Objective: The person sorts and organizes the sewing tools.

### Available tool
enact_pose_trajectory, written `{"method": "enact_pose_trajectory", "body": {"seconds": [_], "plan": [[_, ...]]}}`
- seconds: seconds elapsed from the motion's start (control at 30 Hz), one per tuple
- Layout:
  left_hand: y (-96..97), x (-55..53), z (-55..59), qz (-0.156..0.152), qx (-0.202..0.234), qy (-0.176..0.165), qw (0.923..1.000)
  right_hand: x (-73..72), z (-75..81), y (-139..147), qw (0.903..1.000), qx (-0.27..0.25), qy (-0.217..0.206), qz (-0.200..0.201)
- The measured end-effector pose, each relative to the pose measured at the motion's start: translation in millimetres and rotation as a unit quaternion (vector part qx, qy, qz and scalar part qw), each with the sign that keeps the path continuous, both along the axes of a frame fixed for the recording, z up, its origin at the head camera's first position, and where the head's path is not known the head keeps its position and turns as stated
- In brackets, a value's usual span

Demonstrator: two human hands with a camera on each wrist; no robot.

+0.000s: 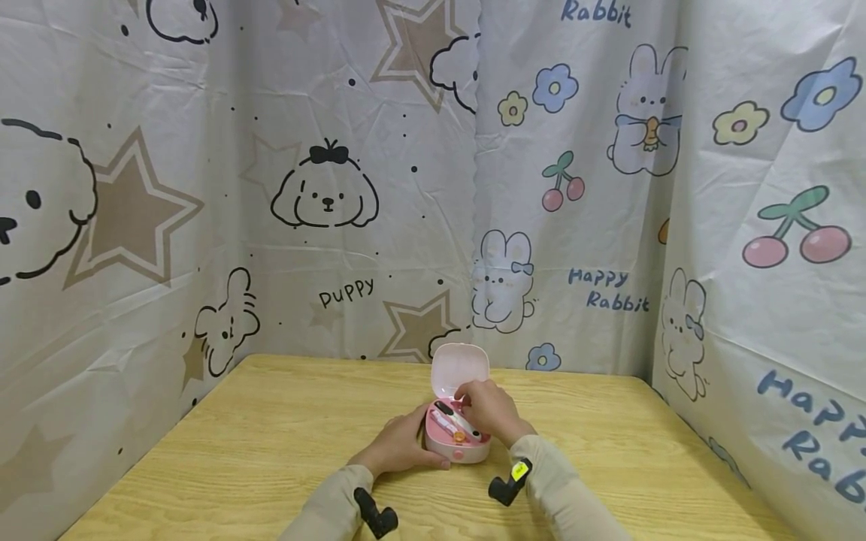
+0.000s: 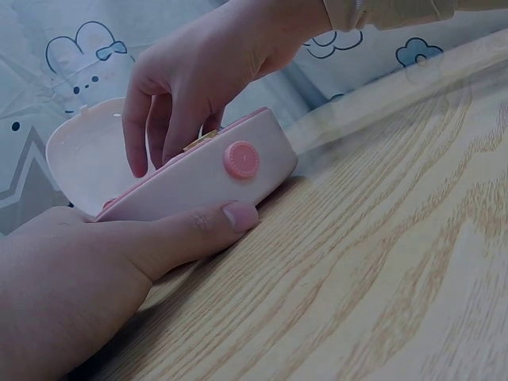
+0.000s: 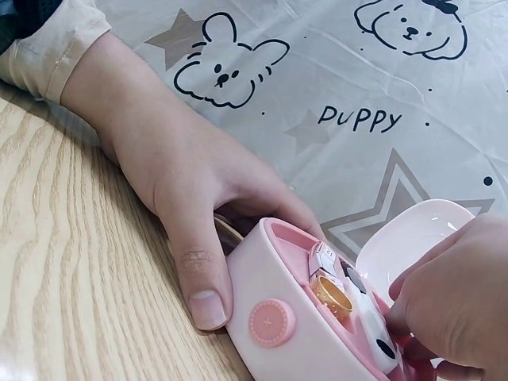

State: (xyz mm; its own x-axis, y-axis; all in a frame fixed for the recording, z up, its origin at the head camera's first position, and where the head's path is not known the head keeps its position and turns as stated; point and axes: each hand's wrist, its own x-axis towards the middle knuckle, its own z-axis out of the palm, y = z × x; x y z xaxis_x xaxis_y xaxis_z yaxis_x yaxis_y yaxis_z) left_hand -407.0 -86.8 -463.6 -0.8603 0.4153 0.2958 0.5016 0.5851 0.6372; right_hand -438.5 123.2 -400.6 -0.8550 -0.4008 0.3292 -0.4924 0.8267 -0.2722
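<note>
A small pink-and-white box (image 1: pixel 473 454) stands on the table with its hinged lid (image 1: pixel 460 368) raised at the back. On its front wall is a round pink button (image 3: pixel 272 322). My left hand (image 1: pixel 398 445) grips the box's left side, the thumb lying along the front. Over the right part of the box, my right hand (image 1: pixel 494 412) reaches in with fingers pointing down; its fingertips are hidden, so whether they pinch anything is unclear. Inside lie a long white piece with black ends (image 3: pixel 367 321), a gold-coloured ring-like piece (image 3: pixel 333 297) and a small pink-and-white piece (image 3: pixel 321 260).
The light wood table (image 1: pixel 304 421) extends around the box. Behind it and at both sides hangs a printed curtain (image 1: pixel 325 300) with puppies, rabbits and stars. A black wrist mount (image 1: pixel 375 515) sits on the left sleeve, another black mount (image 1: pixel 509 485) on the right.
</note>
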Motion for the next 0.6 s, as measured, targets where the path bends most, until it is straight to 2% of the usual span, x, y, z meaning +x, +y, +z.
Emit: {"method": "enact_pose_trajectory", "body": {"seconds": [0.2,0.33,0.5,0.6], "plan": [[0.2,-1.0,-1.4,-0.001,0.005,0.003,1.0,3.9,3.6,5.0,0.9995,-0.028,0.014,0.005],[-0.4,-1.4,-0.5,-0.016,0.039,-0.009,0.9991,4.8,9.6,12.6,0.9986,-0.046,0.027,-0.002],[-4.6,-3.4,4.1,-0.021,0.105,-0.055,0.9927,2.0,13.9,26.3,0.9966,-0.073,0.026,-0.029],[-8.3,-6.7,7.8,-0.004,0.162,-0.101,0.9815,-1.0,14.2,36.2,0.9939,-0.092,0.036,-0.049]]}}
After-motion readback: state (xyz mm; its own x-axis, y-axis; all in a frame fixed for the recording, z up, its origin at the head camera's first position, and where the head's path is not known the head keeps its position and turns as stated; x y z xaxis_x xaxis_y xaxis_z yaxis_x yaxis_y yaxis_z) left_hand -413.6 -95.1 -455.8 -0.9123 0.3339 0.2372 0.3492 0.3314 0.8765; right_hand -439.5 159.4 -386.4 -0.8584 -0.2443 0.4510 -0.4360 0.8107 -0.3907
